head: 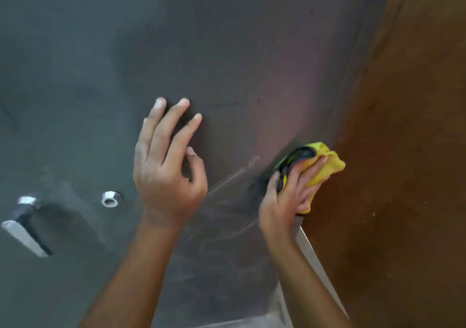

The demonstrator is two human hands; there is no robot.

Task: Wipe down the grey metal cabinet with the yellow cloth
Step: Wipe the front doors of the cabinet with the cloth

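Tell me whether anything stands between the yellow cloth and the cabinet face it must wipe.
Nothing visible: the right hand grips the yellow cloth against the grey cabinet at its right edge. Farther left, the left hand rests on it, with a round metal fitting and handle beyond.

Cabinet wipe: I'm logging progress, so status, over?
Left hand flat on grey cabinet. Right hand grips yellow cloth at cabinet's right edge. Handle far left, not in the way.
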